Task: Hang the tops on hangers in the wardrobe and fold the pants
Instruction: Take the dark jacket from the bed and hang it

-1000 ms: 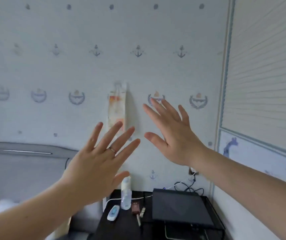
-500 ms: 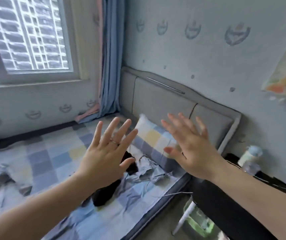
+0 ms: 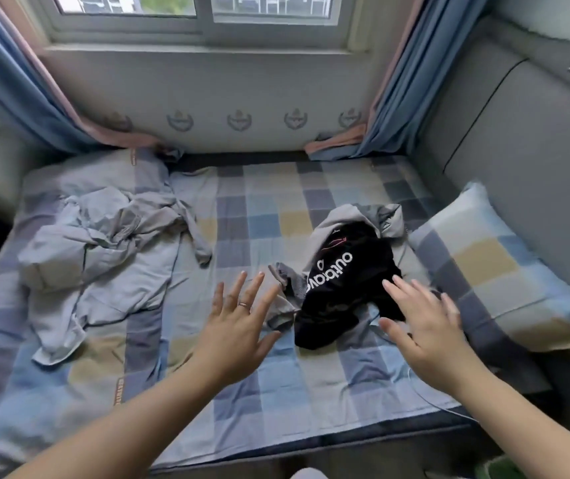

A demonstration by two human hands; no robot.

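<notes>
A crumpled black garment (image 3: 344,288) with white lettering lies on the checked bed, on top of a grey garment (image 3: 356,216) that sticks out behind and to its left. My left hand (image 3: 238,326) hovers with fingers spread just left of the pile, holding nothing. My right hand (image 3: 425,326) is spread open too, at the pile's right edge, its fingertips over the black cloth. No hanger or wardrobe is in view.
A rumpled grey quilt (image 3: 104,243) covers the bed's left half. A checked pillow (image 3: 494,267) leans against the grey padded headboard (image 3: 525,140) at the right. Blue curtains (image 3: 414,81) frame the window behind the bed (image 3: 276,202).
The view has swung left and down, from the wall and nightstand to the bed. Both open hands stayed raised and now hover over the clothes pile.
</notes>
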